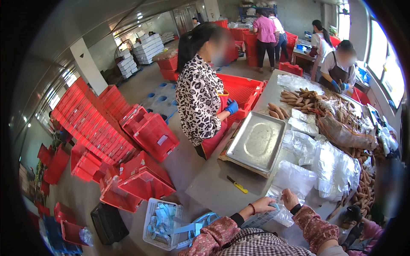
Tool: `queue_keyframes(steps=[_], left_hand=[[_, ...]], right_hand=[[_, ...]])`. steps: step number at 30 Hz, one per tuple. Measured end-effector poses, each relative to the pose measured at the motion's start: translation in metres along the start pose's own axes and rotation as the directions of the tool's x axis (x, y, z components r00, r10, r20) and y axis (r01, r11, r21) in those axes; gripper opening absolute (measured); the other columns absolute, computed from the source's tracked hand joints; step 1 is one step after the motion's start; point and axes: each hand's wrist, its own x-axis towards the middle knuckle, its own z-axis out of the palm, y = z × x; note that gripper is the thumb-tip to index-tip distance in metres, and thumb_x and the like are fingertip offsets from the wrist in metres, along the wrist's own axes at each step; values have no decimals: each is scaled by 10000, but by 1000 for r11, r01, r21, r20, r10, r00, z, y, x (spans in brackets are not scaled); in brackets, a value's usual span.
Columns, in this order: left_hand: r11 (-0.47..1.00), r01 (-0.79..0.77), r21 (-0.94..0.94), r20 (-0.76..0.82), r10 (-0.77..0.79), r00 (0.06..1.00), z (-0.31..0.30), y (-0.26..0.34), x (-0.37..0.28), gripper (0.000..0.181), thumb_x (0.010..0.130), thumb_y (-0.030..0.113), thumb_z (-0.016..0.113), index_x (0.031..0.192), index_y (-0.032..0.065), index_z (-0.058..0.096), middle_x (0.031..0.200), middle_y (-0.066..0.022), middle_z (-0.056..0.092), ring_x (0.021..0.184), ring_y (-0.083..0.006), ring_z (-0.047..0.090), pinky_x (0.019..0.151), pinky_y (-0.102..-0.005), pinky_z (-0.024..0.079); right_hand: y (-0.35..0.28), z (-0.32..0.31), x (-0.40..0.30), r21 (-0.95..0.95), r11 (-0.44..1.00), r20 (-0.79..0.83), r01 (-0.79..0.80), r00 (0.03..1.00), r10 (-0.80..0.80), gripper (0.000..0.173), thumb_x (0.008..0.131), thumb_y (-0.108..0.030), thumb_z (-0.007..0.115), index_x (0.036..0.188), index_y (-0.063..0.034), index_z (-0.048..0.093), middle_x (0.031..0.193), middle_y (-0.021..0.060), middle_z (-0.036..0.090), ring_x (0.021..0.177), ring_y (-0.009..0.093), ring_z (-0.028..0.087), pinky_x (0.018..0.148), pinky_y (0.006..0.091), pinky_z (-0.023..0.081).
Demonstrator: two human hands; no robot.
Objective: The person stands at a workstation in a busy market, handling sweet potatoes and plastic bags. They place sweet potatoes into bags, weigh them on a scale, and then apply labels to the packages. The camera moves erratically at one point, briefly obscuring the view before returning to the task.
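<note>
My left hand (264, 204) is closed on a small light-blue item (274, 205), perhaps a roll or wad of tape, at the near edge of the metal table (208, 188). My right hand (290, 199) is just to its right, fingers bent, over clear plastic bags (295, 179); whether it grips a bag edge I cannot tell. Beyond my left hand lies a yellow-handled knife (237, 184). A shallow metal tray (258, 140) rests farther up the table. More clear bags (334, 169) are piled to the right.
Sweet potatoes (363, 188) are heaped at the right, beside a gloved co-worker's hands (352, 217). Another co-worker (200, 96) stands left of the tray. Red crates (147, 182) and a white basket of blue strips (163, 224) are at the left. A large sack (347, 131) lies across the table.
</note>
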Motion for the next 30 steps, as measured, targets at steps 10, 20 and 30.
queue_keyframes(steps=[10,20,30], left_hand=[[962,-178,205,154,148,977,24,-9,4,363,764,283,714,984,2,650,938,-203,658,886,-331,635,789,-398,484],[988,151,43,90,-155,984,10,-22,-12,314,797,258,696,978,7,640,887,-168,672,825,-255,642,764,-390,501],[956,21,-293,-61,-41,997,-4,-3,12,309,888,109,643,1182,19,620,955,-20,670,800,-72,601,729,-246,504]], right_hand=[[6,5,-10,-410,805,304,429,896,-323,213,733,-153,636,937,-102,607,944,60,611,973,279,554,873,428,415],[48,6,12,-21,1000,-23,-3,1000,2,255,813,-61,590,1060,-45,530,780,122,583,691,291,597,636,391,482],[52,-26,41,541,754,188,-372,928,322,276,794,16,602,1067,-8,629,802,17,642,738,86,580,683,245,478]])
